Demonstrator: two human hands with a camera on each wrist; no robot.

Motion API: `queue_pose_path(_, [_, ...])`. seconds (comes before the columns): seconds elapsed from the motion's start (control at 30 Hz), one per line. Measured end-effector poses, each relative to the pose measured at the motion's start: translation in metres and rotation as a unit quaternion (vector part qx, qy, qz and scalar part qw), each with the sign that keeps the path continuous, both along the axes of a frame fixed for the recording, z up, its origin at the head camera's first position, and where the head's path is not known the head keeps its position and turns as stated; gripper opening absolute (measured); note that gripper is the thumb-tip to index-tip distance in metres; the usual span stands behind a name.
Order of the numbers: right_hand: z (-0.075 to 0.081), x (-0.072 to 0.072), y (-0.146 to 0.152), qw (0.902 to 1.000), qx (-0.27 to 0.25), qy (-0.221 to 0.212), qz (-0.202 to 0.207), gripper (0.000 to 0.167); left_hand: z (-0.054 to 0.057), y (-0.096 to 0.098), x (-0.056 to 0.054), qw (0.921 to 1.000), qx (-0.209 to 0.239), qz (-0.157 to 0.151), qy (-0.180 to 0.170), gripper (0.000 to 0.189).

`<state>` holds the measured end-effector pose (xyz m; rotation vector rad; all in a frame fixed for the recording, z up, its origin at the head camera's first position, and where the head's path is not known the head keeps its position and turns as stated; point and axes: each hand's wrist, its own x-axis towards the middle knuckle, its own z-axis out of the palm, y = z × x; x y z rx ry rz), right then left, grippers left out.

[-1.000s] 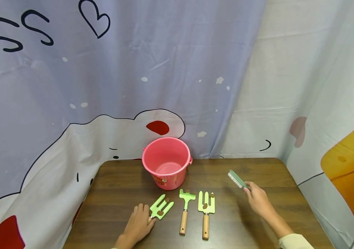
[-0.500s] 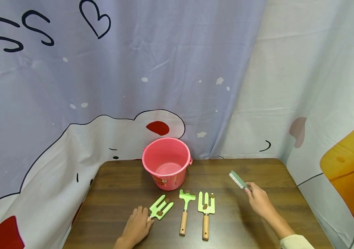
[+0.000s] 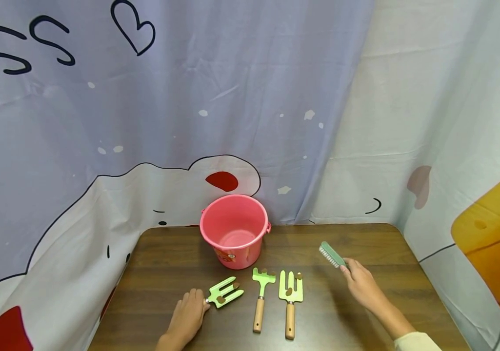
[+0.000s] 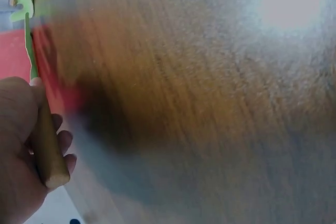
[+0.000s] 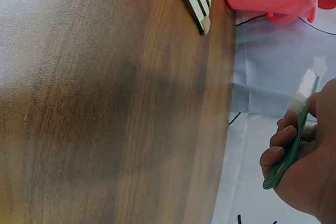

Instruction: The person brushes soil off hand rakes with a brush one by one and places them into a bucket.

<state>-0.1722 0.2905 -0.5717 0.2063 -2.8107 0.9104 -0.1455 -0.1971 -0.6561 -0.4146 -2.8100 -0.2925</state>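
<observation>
My left hand (image 3: 187,314) grips the wooden handle (image 4: 48,153) of a small green garden fork (image 3: 224,292), its tines pointing right and brown bits on them. In my right hand (image 3: 361,284) is a green brush (image 3: 332,254) with white bristles, held above the table's right side; the right wrist view shows my fingers curled round its green handle (image 5: 286,163). Between the hands lie a green hand rake (image 3: 261,292) and a second, wider green garden fork (image 3: 291,292), both with wooden handles toward me. Brown bits also show on their heads.
A pink bucket (image 3: 236,234) stands upright at the back of the brown wooden table (image 3: 166,263), behind the tools. A printed curtain (image 3: 232,97) hangs right behind the table's far edge and along its sides.
My left hand has shifted slightly left and turned the garden fork, so its tines point more to the right. The brush in my right hand has moved slightly left.
</observation>
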Motion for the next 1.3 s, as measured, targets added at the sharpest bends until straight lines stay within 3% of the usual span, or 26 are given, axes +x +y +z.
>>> queue_pose_path(0.17, [-0.003, 0.0, -0.001, 1.0, 0.005, -0.006, 0.003, 0.034, 0.005, 0.0, -0.002, 0.9999, -0.013, 0.003, 0.011, 0.031])
queue_pose_path(0.37, [-0.004, 0.0, -0.004, 1.0, -0.003, 0.002, 0.008, 0.034, 0.015, 0.0, -0.006, 0.9978, -0.036, -0.002, 0.056, 0.032])
queue_pose_path(0.77, [0.0, -0.001, -0.005, 0.9999, -0.009, 0.005, 0.011, 0.034, 0.034, 0.007, -0.021, 0.9846, -0.062, -0.061, 0.152, 0.034])
queue_pose_path(1.03, [0.003, 0.0, -0.006, 0.9998, -0.011, -0.013, 0.012, 0.037, 0.051, 0.016, -0.026, 0.9901, -0.044, -0.086, 0.102, 0.027])
queue_pose_path(1.3, [0.002, -0.002, -0.009, 0.9998, -0.012, 0.007, 0.014, 0.033, 0.065, 0.029, -0.03, 0.9872, -0.047, -0.107, 0.108, 0.024])
